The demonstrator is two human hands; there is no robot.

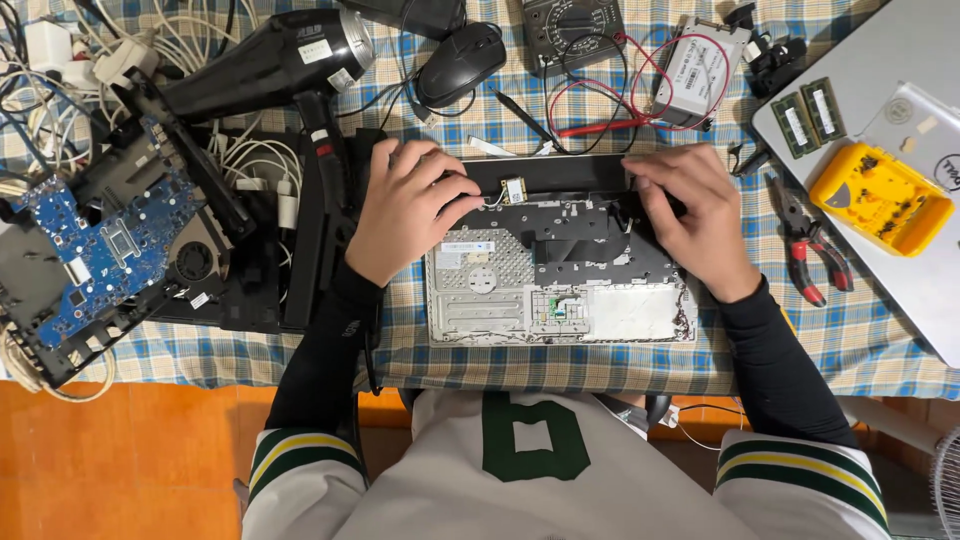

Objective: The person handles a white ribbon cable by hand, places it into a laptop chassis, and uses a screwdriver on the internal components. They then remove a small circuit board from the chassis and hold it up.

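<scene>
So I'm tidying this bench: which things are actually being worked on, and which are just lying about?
In hand: opened laptop shell, left hand, right hand.
Lying about: hair dryer, mouse, multimeter, pliers, blue circuit board, yellow case.

This looks like a home table turned into an electronics repair bench. A blue and white checked cloth (560,370) covers the table, over an orange floor (130,460) seen at the lower left. Repair gear lies all around: a black heat gun (270,62) at the upper left, a multimeter (572,30) with red leads at the top centre, red-handled pliers (812,245) and a yellow parts tray (880,197) at the right. A blue circuit board (95,250) and tangled white cables (60,55) crowd the left edge, and an opened laptop shell (560,270) sits at the centre.
</scene>
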